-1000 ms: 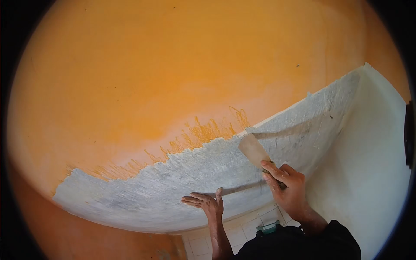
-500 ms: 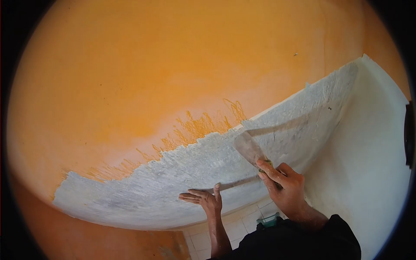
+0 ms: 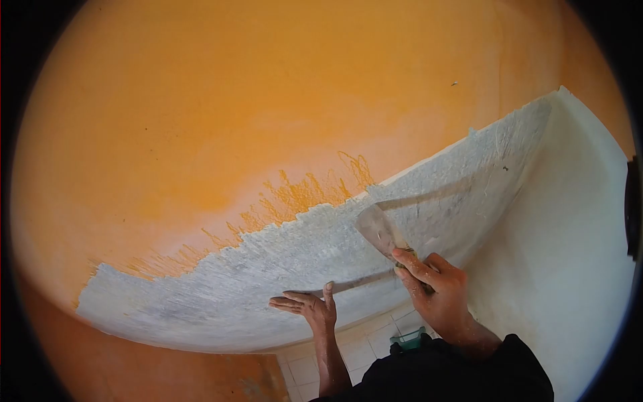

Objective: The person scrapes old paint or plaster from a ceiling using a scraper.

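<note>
My right hand (image 3: 435,291) grips a wide putty knife (image 3: 380,229) by its handle, the forefinger stretched along it toward the blade. The blade's broad edge lies at the grey scraped band of the wall (image 3: 295,258), just under the ragged border with the orange paint (image 3: 194,134). Lower and to the left, my left hand (image 3: 311,307) rests with stretched fingers and raised thumb against the grey band, holding nothing. Yellow-orange drip-like streaks (image 3: 295,197) run along the border above the blade.
A white wall (image 3: 556,221) meets the grey band at a corner on the right. Below are pale floor tiles (image 3: 358,352) and a green plastic object (image 3: 410,340) beside my dark clothing. A dark object (image 3: 631,208) shows at the right edge.
Both hands and the putty knife appear slightly further left, as does the whole view. The grips look the same, and the scraped border shows no clear difference.
</note>
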`<state>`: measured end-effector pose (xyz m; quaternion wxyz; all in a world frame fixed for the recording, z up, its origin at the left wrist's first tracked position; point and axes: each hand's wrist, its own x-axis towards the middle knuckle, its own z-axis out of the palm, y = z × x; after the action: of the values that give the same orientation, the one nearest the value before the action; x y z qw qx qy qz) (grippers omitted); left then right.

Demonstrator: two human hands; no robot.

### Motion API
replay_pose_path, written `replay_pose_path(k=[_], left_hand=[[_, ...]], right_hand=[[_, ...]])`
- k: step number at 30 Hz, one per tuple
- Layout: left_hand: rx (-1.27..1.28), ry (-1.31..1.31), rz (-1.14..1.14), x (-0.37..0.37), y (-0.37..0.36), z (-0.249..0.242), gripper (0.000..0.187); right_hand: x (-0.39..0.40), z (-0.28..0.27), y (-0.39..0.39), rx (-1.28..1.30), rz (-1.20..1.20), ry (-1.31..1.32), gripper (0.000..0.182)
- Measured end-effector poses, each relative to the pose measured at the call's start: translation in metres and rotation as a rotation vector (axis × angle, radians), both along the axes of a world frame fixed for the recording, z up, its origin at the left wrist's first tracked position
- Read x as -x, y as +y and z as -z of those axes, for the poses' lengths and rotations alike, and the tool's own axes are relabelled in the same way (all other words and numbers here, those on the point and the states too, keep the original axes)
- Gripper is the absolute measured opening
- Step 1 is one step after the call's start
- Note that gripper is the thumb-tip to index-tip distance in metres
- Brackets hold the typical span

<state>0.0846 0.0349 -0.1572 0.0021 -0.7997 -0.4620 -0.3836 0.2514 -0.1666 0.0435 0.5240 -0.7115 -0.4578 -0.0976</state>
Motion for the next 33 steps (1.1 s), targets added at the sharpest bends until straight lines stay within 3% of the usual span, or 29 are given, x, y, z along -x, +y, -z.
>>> replay_pose_path(k=[19, 22, 28, 31, 33], left_hand=[[0.030, -0.012, 0.001, -0.001, -0.001, 0.000, 0.114], [0.071, -0.022, 0.012, -0.001, -0.002, -0.003, 0.115], [0.099, -0.065, 0.010, -0.001, -0.008, -0.001, 0.119], [0.068, -0.075, 0.019, -0.004, 0.002, -0.003, 0.120], [0.033, -0.062, 0.024, -0.005, -0.002, -0.003, 0.120]], right_hand=[[0.003, -0.018, 0.003, -0.058, 0.002, -0.057, 0.044], [-0.005, 0.004, 0.007, -0.054, 0.005, -0.046, 0.044], [-0.003, -0.039, 0.026, -0.169, -0.022, -0.100, 0.042], [-0.001, 0.001, 0.009, -0.043, 0.017, -0.043, 0.042], [0.001, -0.002, 0.011, -0.042, 0.039, -0.058, 0.042]])
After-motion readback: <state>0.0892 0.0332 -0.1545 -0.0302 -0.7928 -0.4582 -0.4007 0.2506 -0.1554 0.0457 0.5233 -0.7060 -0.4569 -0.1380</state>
